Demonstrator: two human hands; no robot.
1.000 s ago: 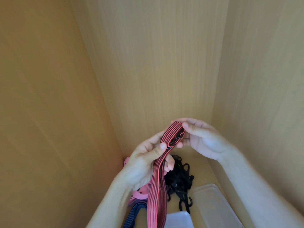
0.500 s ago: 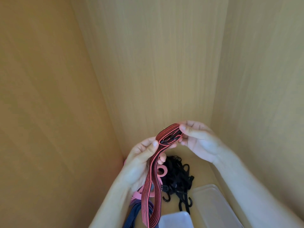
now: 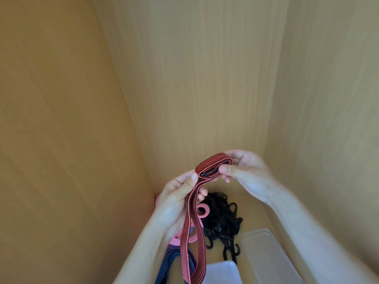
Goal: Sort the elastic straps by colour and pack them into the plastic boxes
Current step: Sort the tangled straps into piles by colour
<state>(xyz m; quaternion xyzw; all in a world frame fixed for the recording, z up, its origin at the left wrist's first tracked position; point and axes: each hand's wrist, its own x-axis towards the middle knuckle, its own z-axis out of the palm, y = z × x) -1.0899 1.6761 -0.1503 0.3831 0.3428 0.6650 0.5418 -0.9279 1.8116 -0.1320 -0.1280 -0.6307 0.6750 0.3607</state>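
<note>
1. Red-and-black striped strap [image 3: 191, 232]: held in the air above the pile of black straps [image 3: 221, 218]. Its upper end is folded into a flat bundle, and a long loop hangs down past the pile's left side to the lower edge of the view.
2. Left hand [image 3: 176, 199]: above and left of the pile. Thumb and fingers pinch the striped strap just below the folded bundle.
3. Right hand [image 3: 246, 173]: above the pile. Thumb and fingers pinch the far end of the bundle. The two hands are close together but not touching, linked only by the strap.
4. Pile of black straps: lies tangled on the wooden floor, with hooks showing at its lower edge.
5. Pink strap [image 3: 203, 210]: a ring-shaped end lies against the pile's left edge.
6. Blue strap [image 3: 170, 267]: below and left of the pile, partly hidden by the hanging loop.
7. Clear plastic box [image 3: 266, 259]: just below and right of the pile.
8. White plastic box [image 3: 221, 271]: directly below the pile, cut off by the frame edge.
9. Wooden panels [image 3: 205, 78]: rise behind the pile and on both sides of it.
</note>
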